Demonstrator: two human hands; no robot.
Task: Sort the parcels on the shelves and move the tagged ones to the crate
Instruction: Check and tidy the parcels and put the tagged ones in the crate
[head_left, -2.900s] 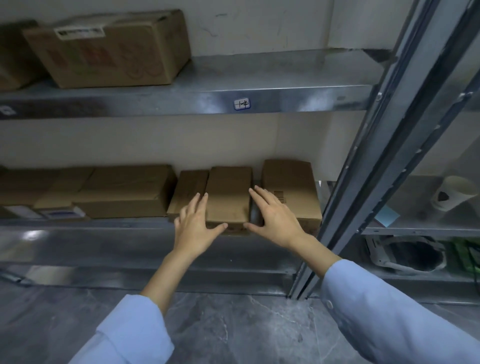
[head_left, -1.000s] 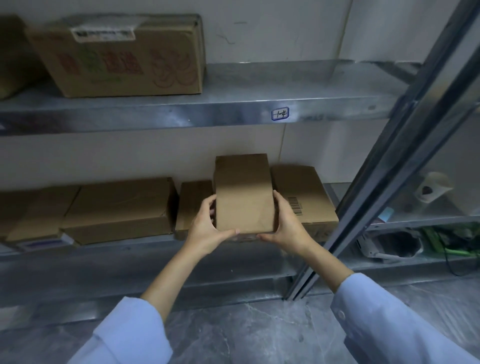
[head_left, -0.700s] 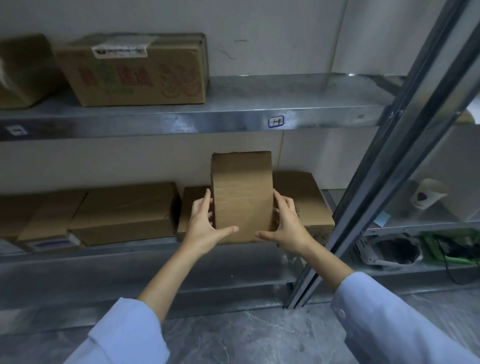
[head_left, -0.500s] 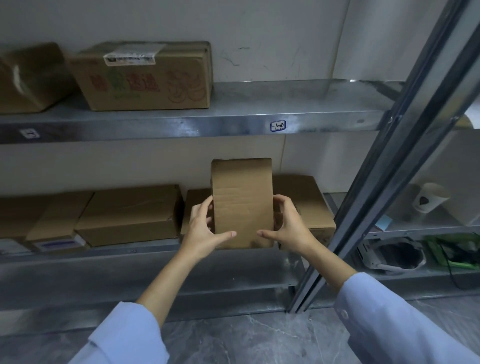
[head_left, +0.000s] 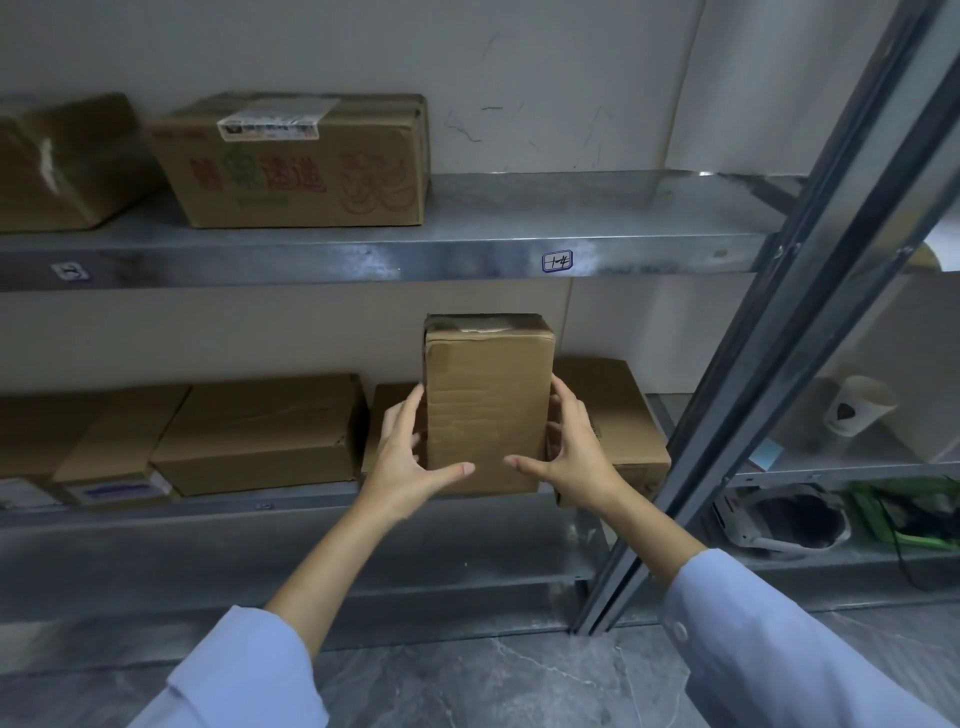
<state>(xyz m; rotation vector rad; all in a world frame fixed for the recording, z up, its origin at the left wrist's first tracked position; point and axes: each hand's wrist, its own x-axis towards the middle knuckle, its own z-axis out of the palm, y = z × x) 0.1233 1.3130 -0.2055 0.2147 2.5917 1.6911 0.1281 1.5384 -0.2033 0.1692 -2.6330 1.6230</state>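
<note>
The small brown parcel (head_left: 488, 405) stands on end just in front of the lower shelf (head_left: 234, 504), gripped from both sides. The left hand (head_left: 410, 457) and the right hand (head_left: 574, 454) each curl their fingers round a side edge, with the thumbs on the near face. This face shows no tag, so I think it is better to turn it slowly and check each side, without knocking the neighbouring box (head_left: 623, 415) at its right.

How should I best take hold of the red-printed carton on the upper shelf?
Grip its two short ends, coming from the front. The printed carton is wide and lies flat, too broad for a single grasp. Its right end is free; the brown parcel stands close at its left end, so I would slide it forward first.
</note>
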